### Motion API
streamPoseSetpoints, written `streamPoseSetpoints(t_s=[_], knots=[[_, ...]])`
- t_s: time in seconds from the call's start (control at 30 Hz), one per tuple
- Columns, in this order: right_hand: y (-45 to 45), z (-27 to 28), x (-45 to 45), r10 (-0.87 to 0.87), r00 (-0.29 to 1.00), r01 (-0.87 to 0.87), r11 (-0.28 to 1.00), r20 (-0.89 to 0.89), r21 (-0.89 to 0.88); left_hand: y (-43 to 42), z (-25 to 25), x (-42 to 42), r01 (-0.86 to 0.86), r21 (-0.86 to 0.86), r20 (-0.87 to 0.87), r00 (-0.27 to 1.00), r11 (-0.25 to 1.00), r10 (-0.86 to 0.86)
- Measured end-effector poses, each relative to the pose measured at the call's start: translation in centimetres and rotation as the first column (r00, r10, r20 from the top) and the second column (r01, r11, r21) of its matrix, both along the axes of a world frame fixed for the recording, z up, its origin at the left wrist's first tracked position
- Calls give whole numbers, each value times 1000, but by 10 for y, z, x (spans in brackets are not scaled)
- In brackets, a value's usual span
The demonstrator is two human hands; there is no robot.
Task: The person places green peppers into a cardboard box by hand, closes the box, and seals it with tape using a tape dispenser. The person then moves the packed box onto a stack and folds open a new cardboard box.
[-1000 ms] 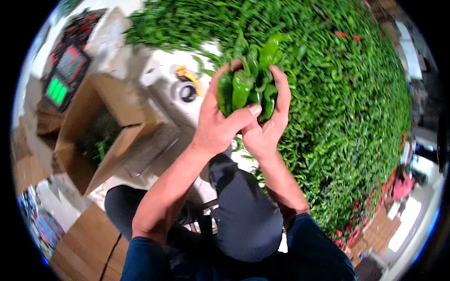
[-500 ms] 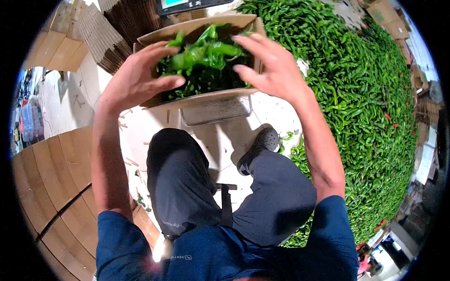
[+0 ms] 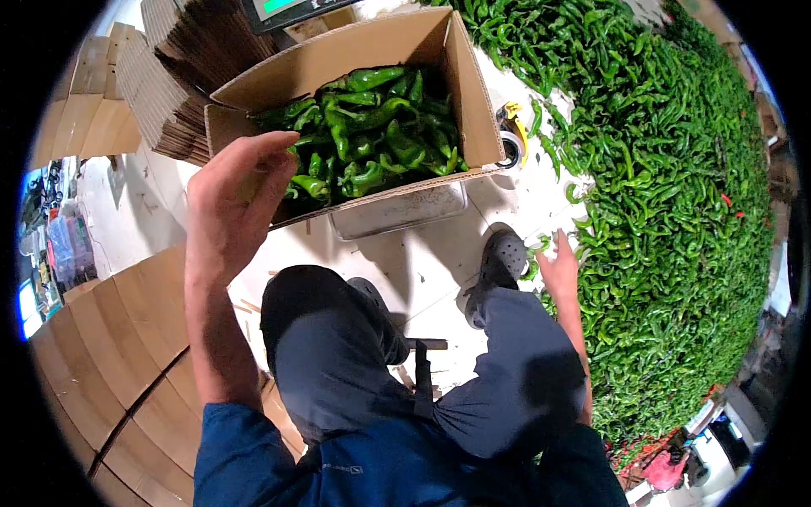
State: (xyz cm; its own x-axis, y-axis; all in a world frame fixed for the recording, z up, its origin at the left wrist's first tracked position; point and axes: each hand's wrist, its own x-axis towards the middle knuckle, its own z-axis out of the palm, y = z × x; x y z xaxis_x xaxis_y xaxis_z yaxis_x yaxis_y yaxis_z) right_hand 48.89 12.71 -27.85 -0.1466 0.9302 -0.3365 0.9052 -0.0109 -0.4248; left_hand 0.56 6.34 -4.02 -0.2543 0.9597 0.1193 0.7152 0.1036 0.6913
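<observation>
Green chili peppers (image 3: 359,139) lie in a loose heap inside an open cardboard box (image 3: 475,93). My left hand (image 3: 241,198) hovers at the box's front left corner, fingers stretched and nothing in them. Low on the right, my right hand (image 3: 559,264) reaches by the near edge of a wide pile of green peppers (image 3: 667,228). Its fingers are stretched out and appear to hold nothing. A few stray peppers lie close to that hand.
A metal tray (image 3: 404,216) sits below the box on the tiled floor. Right of the box is a yellow tape dispenser (image 3: 515,139). A scale (image 3: 296,10) stands behind, with folded cardboard (image 3: 165,80) at the left. More cardboard boxes (image 3: 127,338) lie lower left.
The peppers between my hands have dropped into the box. My right hand has left the box and moved down to the pile's edge. My left hand has stayed near the box.
</observation>
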Motion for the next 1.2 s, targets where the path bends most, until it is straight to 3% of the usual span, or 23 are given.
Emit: streamPoseSetpoints(t_s=[0.07, 0.13, 0.2, 0.3, 0.4, 0.43, 0.53, 0.57, 0.6, 0.63, 0.7, 0.73, 0.77, 0.8, 0.83, 0.87, 0.93, 0.97, 1.0, 1.07, 1.1, 1.17, 1.2], knots=[[-42, -27, 50, -37, 998, 39, 999, 55, -37, 5, 2, -2, 62, -127, -107, 991, 990, -75], [-69, -51, 93, -80, 954, 85, 996, 289, -5, 6, 9, -8, 84, -269, -212, 966, 959, -144], [-72, -42, 103, -89, 866, 134, 989, 492, -57, 11, 7, -16, 4, -209, -231, 971, 978, -53], [-66, -45, 118, 19, 816, 6, 999, 578, -42, 18, 12, -22, -86, -275, -199, 979, 958, 30], [-51, -55, 128, 146, 770, -35, 982, 621, -188, 24, 4, -22, 133, -480, -275, 916, 867, -293], [-46, -56, 125, 160, 755, -13, 973, 636, -230, 30, 3, -16, 119, -588, -283, 896, 800, -341], [-32, -56, 114, 201, 733, 40, 941, 650, -336, 42, -19, -16, 158, -636, -355, 809, 756, -468], [-30, -56, 118, 206, 736, 49, 933, 645, -355, 46, -28, -19, 98, -612, -417, 803, 785, -425], [-28, -55, 125, 206, 737, 65, 926, 643, -371, 49, -35, -18, 64, -467, -495, 808, 882, -321], [-32, -63, 138, 215, 734, 10, 945, 644, -327, 53, -41, -24, -98, -477, -590, 772, 873, -236], [-47, -70, 157, 263, 659, -108, 960, 705, -257, 62, -28, -6, -196, -378, -462, 887, 905, -1], [-52, -63, 147, 260, 664, -83, 957, 701, -276, 57, -29, -9, -75, -235, -525, 849, 969, -61], [-54, -59, 137, 244, 682, -40, 954, 690, -297, 51, -14, 8, -133, -258, -469, 883, 957, -4], [-56, -59, 129, 228, 696, -6, 950, 681, -313, 36, -14, 1, -33, -189, -399, 916, 981, -47], [-62, -65, 125, 204, 727, 42, 940, 656, -339, 36, 4, 20, 233, -183, -443, 847, 955, -292], [-69, -71, 122, 215, 683, -7, 957, 698, -289, 27, 10, 51, 255, -126, -339, 897, 959, -283], [-70, -68, 117, 193, 718, -47, 972, 669, -230, 50, 24, 138, 537, -213, -130, 813, 817, -568], [-67, -71, 120, 188, 721, -50, 974, 667, -221, 55, 21, 164, 630, -369, 46, 747, 683, -664], [-65, -74, 123, 187, 725, -52, 975, 663, -217, 55, -1, 186, 724, -413, 174, 658, 552, -733], [-60, -75, 135, 161, 751, -57, 982, 640, -181, 54, -50, 218, 868, -435, 263, 376, 238, -889], [-56, -75, 142, 143, 767, -59, 987, 625, -153, 46, -74, 229, 823, -562, 273, 282, 86, -920], [-47, -72, 154, 101, 794, -49, 993, 600, -103, 27, -128, 247, 720, -694, 318, 300, -6, -899], [-45, -72, 158, 78, 804, -67, 997, 589, -40, 20, -158, 255, 745, -665, 332, 346, 42, -878]])
